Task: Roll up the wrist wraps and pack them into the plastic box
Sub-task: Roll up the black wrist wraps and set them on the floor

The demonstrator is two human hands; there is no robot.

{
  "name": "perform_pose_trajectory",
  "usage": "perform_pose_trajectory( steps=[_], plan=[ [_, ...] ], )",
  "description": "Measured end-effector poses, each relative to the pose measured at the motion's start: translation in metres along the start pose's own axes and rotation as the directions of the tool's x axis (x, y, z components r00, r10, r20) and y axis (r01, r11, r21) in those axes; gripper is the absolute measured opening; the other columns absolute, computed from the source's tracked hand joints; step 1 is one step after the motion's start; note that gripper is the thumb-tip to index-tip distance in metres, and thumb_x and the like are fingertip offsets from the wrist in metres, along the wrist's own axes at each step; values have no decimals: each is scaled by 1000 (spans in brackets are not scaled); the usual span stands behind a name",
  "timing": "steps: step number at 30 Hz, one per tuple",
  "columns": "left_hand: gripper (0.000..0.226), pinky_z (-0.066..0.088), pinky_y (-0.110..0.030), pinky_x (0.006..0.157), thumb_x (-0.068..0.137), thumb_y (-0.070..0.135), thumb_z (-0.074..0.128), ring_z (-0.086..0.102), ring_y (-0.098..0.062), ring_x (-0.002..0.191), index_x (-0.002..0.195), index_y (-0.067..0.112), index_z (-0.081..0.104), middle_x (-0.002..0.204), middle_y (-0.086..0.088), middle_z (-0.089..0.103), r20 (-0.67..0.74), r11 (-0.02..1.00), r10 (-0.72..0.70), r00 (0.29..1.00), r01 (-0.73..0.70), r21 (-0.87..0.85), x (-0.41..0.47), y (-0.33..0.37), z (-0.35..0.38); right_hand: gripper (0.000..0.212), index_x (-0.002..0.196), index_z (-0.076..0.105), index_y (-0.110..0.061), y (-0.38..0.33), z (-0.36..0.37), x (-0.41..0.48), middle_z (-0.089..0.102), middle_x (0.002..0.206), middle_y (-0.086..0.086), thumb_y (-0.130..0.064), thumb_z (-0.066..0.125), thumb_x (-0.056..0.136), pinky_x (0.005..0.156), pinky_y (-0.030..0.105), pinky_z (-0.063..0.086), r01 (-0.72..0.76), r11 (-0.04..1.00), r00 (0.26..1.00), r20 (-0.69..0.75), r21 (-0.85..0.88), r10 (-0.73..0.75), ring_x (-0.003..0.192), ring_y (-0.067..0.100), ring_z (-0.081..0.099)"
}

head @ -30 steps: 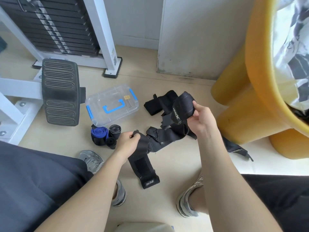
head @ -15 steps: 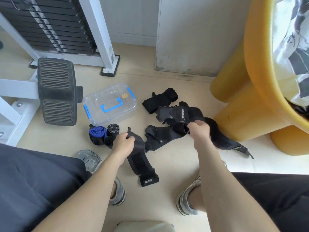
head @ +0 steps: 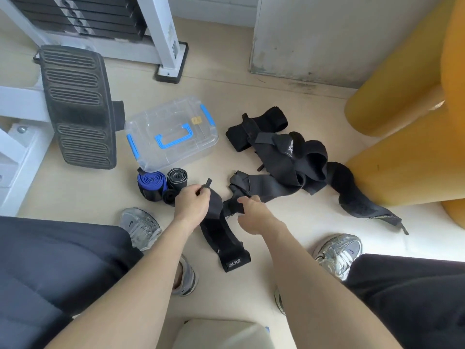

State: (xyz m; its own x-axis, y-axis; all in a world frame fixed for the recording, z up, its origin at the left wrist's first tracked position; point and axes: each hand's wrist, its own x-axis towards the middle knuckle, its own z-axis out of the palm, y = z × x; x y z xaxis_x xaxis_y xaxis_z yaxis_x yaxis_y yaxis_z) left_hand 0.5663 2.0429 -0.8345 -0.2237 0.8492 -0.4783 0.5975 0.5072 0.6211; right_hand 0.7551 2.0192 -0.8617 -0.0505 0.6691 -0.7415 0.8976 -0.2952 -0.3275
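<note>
Since a second ago the right hand (head: pixel 254 212) has let the logo wrap drop onto the pile (head: pixel 289 157) and come down beside the left hand (head: pixel 192 201). Both now work one black wrap (head: pixel 221 235) low over the floor (head: pixel 251 84). Left grip is clamped on the wrap's upper end, with a small tab sticking up above the fingers (head: pixel 201 191). Right grip is pinched on a fold of black fabric just beside it; whether that fold belongs to the same wrap or to the next strap I cannot tell. The wrap's labelled end lies flat on the floor between the shoes.

The step in hand looks like starting the roll. To do it well, I would free this wrap from the tangle first, lay it straight, then roll tight from the held end toward the label so the closure finishes outside and keeps the roll shut. Edges should stay aligned, or the roll will cone and take more room.

Count: three finished rolls (head: pixel 161 185) sit touching each other just in front of the box (head: pixel 171 133), one blue and black, two dark. One wrap is in hand. The pile holds several more, perhaps three or four; they overlap too much to count surely. One box, lid shut, so nothing is packed yet.
</note>
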Motion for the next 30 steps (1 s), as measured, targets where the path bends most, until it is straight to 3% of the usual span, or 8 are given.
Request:
perform_pose_trajectory(
  steps=[6,12,17,20,23,25,28,30],
  plan=[
    [42,36,-21,49,99,20,56,42,-12,54,59,17,43,53,5,46,22,1000,13,1000,-13,25,12,-11,8,98,166,-8,-54,5,17,15,24,151,14,-14,52,101,99,46,45,-134,991,990,-57,-12,133,128,40,43],
    [39,36,-18,50,99,21,56,46,-10,57,62,16,48,57,6,50,77,999,9,997,-11,36,13,-13,12,71,156,22,-54,16,14,27,26,142,17,-28,60,101,85,42,41,-196,980,975,-97,28,198,113,39,41],
    [29,36,-35,59,100,20,54,44,-22,64,77,1,56,66,-3,50,138,999,13,990,-20,45,6,-7,9,35,131,60,-20,19,16,35,50,130,17,-35,63,99,91,37,43,-248,919,919,-226,308,324,110,36,40],
    [29,35,-36,60,101,19,53,43,-23,66,80,-2,57,68,-5,50,142,998,27,989,-35,49,1,-7,8,36,117,61,-1,30,13,36,61,119,18,-28,70,95,75,32,50,-269,756,821,-268,596,504,95,30,51],
    [29,34,-35,58,101,18,54,42,-21,65,79,-1,56,67,-4,49,142,997,33,989,-42,58,-3,-8,7,50,127,49,0,39,3,35,65,118,21,-13,79,89,81,41,63,-220,292,722,-46,931,690,99,38,74],
    [29,33,-33,56,101,18,53,42,-21,64,80,-2,57,67,-4,49,156,997,37,987,-48,64,-5,-9,8,43,121,55,-2,41,0,37,68,107,17,-8,81,88,69,35,60,-210,50,746,127,976,654,81,32,77],
    [29,31,-26,52,101,19,53,43,-21,64,82,-2,60,68,-4,51,172,996,46,984,-58,66,-3,-10,8,26,104,62,-3,40,0,41,68,84,12,-9,83,90,63,30,54,-220,26,795,164,975,584,61,22,63],
    [30,35,-29,55,101,20,54,43,-21,64,78,2,59,66,-1,51,171,996,37,985,-50,73,-1,-10,7,22,102,66,1,38,-2,41,74,89,14,-9,84,92,61,26,58,-228,62,823,158,972,546,57,18,67]
  ],
)
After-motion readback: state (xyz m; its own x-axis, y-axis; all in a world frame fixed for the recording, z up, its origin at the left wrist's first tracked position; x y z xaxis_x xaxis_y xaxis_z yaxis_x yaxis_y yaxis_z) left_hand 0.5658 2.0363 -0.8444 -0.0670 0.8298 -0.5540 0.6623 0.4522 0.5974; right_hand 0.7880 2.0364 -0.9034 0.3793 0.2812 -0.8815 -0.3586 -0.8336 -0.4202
